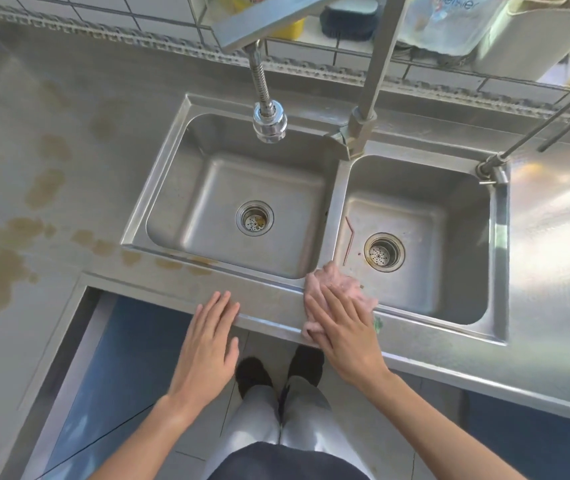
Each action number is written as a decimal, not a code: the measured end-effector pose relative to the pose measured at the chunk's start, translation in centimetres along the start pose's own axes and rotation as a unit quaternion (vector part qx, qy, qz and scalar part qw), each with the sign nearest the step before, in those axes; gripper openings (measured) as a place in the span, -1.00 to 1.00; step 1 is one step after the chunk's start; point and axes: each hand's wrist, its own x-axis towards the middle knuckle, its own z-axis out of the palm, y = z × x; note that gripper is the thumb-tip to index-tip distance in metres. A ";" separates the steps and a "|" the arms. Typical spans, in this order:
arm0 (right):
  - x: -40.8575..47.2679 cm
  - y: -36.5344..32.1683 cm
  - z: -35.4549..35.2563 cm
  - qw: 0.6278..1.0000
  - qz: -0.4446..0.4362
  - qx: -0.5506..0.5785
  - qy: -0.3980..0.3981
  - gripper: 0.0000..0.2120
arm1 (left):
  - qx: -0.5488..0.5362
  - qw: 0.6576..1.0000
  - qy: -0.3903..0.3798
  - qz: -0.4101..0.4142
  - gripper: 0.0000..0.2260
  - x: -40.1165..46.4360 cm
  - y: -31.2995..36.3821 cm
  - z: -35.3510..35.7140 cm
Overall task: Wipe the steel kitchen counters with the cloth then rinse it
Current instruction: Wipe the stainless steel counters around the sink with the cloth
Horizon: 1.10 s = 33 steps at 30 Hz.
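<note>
Flat, right hand (340, 336) on cloth (342, 289) (crumpled)

the faucet head (269, 124) hung over the left basin (242, 188); the tabletop (17, 116) left of it lay open.

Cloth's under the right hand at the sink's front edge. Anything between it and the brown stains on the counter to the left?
Only the left hand, resting flat on the front ledge just left of the cloth. Beyond it the steel counter runs bare to the brown stains.
</note>
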 end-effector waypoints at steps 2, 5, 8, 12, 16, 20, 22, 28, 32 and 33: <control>1.6 -1.0 -0.1 1.000 -0.021 -0.005 0.006 -0.50 | 0.019 0.998 0.013 -0.058 -0.40 -0.4 -0.9 -0.3; 5.9 -5.0 0.3 0.997 -0.071 -0.002 -0.012 -0.50 | 0.070 0.993 0.011 -0.098 -0.34 -1.3 -2.2 -0.9; 9.8 -9.9 1.4 0.995 -0.082 -0.010 -0.054 -0.46 | 0.078 0.992 -0.018 -0.093 -0.28 -1.6 -2.6 -1.3; 9.8 -10.2 1.7 0.992 -0.118 0.036 -0.023 -0.46 | 0.056 0.993 -0.040 -0.100 -0.33 -1.2 -2.8 -1.9; 6.2 -4.1 1.4 0.990 -0.103 0.082 0.049 -0.29 | 0.041 0.995 -0.043 -0.083 -0.35 -1.4 -3.8 -2.0; 3.4 -0.9 1.6 0.995 -0.041 0.053 0.070 -0.29 | 0.026 0.997 -0.011 -0.074 -0.37 -1.3 -5.4 -2.4; 3.4 -2.3 1.9 0.998 0.007 0.034 0.054 -0.34 | 0.013 0.995 0.011 -0.098 -0.39 -0.8 -7.0 -3.1; 11.3 -13.7 2.9 1.000 0.015 -0.006 0.000 -0.32 | 0.040 0.992 0.027 -0.114 -0.39 0.2 -13.0 -5.0; 17.1 -21.8 4.5 0.999 -0.032 -0.006 0.010 -0.32 | 0.043 0.998 0.036 -0.042 -0.42 0.1 -15.8 -5.0; 17.6 -22.7 4.8 0.999 -0.031 0.001 0.010 -0.34 | 0.037 0.998 0.038 -0.023 -0.44 0.1 -16.6 -5.1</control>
